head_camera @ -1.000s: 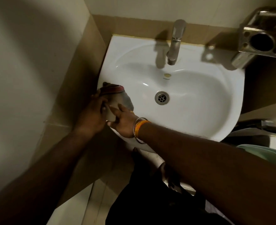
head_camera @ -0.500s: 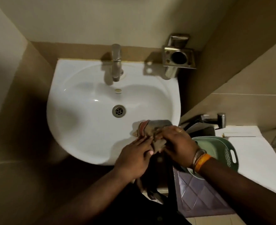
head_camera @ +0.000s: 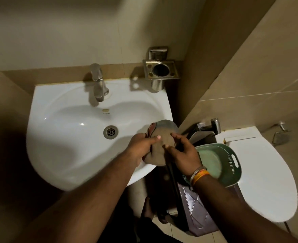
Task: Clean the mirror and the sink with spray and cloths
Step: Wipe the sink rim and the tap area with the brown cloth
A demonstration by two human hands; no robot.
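Observation:
A white sink (head_camera: 60, 155) is fixed in the wall corner, with a chrome tap (head_camera: 97, 85) at its back and a drain (head_camera: 110, 132) in the bowl. A crumpled grey-brown cloth (head_camera: 159, 139) with a reddish edge lies on the sink's right front rim. My left hand (head_camera: 141, 148) grips the cloth's left side. My right hand (head_camera: 183, 153), with bangles at the wrist, pinches its right side with spread fingers. No mirror or spray bottle is in view.
A steel tumbler holder (head_camera: 161, 71) is mounted on the wall at the sink's back right. A green plastic basket (head_camera: 220, 162) rests on a dark bin (head_camera: 199, 214) beside the sink. A white toilet lid (head_camera: 260, 179) fills the right, with a chrome jet spray (head_camera: 209, 126) behind it.
Both hands have carried the cloth from the sink's left rim across to its right front rim. In the last half second they shifted slightly and the right fingers spread over the cloth.

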